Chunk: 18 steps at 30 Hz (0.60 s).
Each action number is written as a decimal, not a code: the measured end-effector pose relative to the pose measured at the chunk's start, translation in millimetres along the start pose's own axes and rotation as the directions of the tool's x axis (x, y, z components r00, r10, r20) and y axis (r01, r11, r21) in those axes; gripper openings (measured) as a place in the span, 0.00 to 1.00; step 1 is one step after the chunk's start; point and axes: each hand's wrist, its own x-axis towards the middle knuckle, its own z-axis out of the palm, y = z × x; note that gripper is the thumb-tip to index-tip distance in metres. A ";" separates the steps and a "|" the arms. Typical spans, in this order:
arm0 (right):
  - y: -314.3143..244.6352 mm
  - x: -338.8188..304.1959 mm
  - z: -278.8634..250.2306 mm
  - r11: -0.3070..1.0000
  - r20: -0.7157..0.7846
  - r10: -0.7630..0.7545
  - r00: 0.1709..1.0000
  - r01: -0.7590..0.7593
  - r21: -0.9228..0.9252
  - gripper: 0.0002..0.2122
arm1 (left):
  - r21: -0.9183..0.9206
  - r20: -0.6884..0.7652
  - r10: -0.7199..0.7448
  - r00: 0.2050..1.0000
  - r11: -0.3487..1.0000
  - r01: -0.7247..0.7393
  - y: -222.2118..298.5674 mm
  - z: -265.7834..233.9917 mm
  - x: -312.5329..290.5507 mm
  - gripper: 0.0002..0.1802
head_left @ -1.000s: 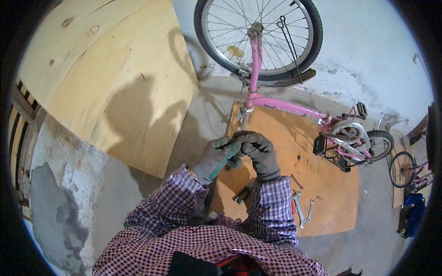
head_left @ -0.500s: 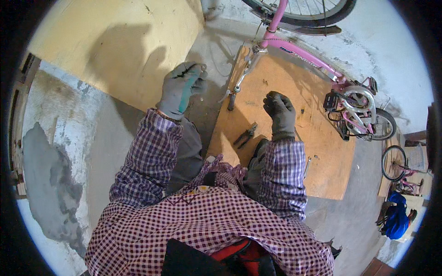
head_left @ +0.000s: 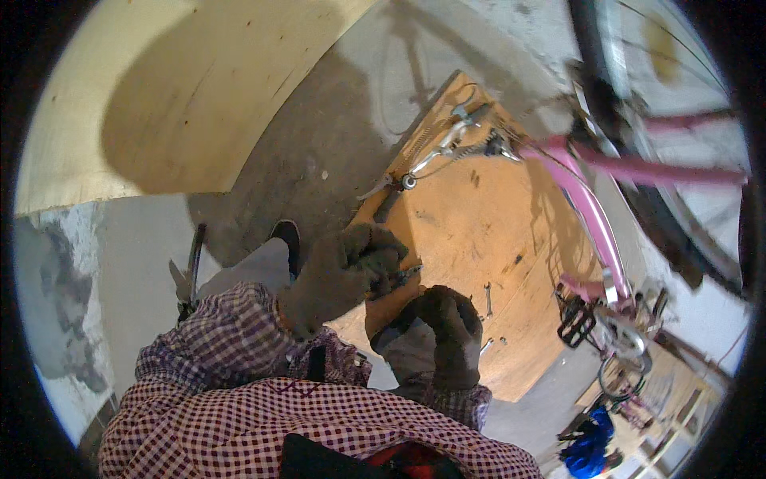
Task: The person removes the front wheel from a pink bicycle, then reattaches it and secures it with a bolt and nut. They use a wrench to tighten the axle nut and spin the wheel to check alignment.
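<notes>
My left hand [head_left: 347, 275], in a grey work glove, is closed in front of me, fingers curled together. At its fingertips shows the dark end of a small tool [head_left: 409, 272], perhaps pliers; whether it is held or lies behind the hand I cannot tell. My right hand [head_left: 437, 335], gloved alike, is closed just below and right of the left one, apart from it. What its fingers hold, if anything, is hidden. Beyond both hands, bicycle handlebars with a silver brake lever [head_left: 409, 181] rest along the left edge of a wooden board [head_left: 463, 231].
A pink bicycle frame [head_left: 592, 219] stands at the right, its wheel [head_left: 610, 104] towering at the upper right. One wrench [head_left: 488, 299] lies on the board. A pale yellow panel [head_left: 199, 96] covers the upper left. At the lower right is a blue bundle [head_left: 589, 443].
Both hands have come down and closer together, nearer my body. The view has turned, bringing the pink bicycle's wheel nearer at the right. The pliers on the board no longer show fully.
</notes>
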 end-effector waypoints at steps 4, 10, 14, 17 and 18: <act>-30.1 173.0 45.6 0.981 0.037 0.193 0.981 -0.193 0.004 0.17 | 0.005 -0.097 -0.155 0.983 0.988 0.157 13.4 -29.5 154.8 0.09; -38.4 201.4 126.8 0.879 0.125 0.393 0.911 -0.412 0.239 0.10 | 0.060 -0.096 -0.207 0.974 0.975 0.213 23.5 -66.0 175.6 0.09; -8.5 197.3 141.1 0.901 0.171 0.433 0.885 -0.433 -0.034 0.19 | 0.229 -0.054 -0.136 0.989 0.963 0.145 7.7 -89.1 163.2 0.11; -8.5 155.4 132.7 0.912 0.059 0.353 0.934 -0.329 -0.245 0.17 | 0.323 -0.074 -0.225 0.972 0.916 0.236 2.1 -107.3 130.6 0.14; -20.2 132.7 127.6 0.900 0.068 0.325 0.943 -0.286 -0.329 0.17 | 0.336 -0.090 -0.290 0.953 0.892 0.303 2.9 -111.3 113.0 0.15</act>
